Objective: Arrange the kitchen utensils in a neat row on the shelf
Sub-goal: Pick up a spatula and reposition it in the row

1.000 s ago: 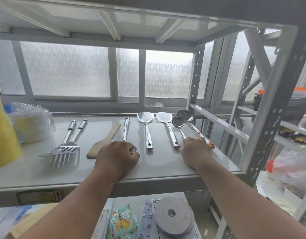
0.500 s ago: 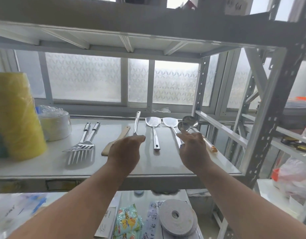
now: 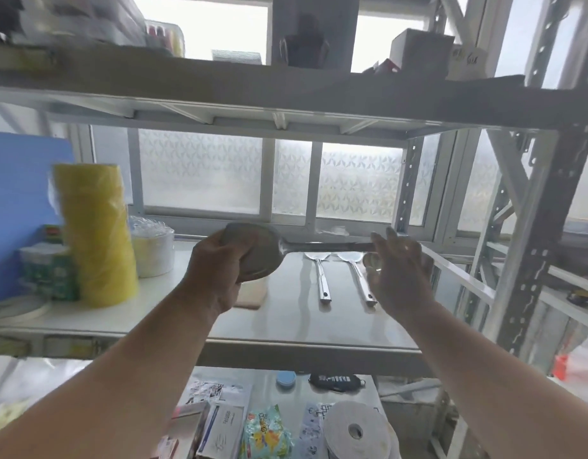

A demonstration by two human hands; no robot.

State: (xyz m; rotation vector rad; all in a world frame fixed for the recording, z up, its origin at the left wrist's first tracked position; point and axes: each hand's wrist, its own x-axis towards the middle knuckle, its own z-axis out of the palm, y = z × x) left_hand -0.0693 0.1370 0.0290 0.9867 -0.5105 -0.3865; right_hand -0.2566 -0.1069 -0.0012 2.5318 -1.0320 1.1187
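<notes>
My left hand [image 3: 216,273] grips the round bowl of a steel ladle [image 3: 252,255], fingers curled over its rim, and holds it lifted above the shelf [image 3: 286,323]. The ladle lies nearly level in the air, its handle reaching to the right toward my right hand [image 3: 400,276]. That hand is raised with fingers spread and loose; the handle's end meets it near the thumb, but blur keeps me from telling whether it actually touches.

Below, on the shelf, two steel spatulas [image 3: 319,276] lie side by side, blades toward the window, handles toward me, a small gap between them. Just right of them the bowl of a smaller ladle [image 3: 372,261] shows beside my right palm, mostly hidden. The broad end of a wooden spatula [image 3: 251,298] peeks out under my left wrist.

At the shelf's left stand a yellow wrapped roll [image 3: 94,233], a stack of white bowls in plastic [image 3: 153,250] just behind it, and a green pack [image 3: 49,273] beside a blue board [image 3: 21,200]. On the level beneath lies a white tape roll [image 3: 355,432].
</notes>
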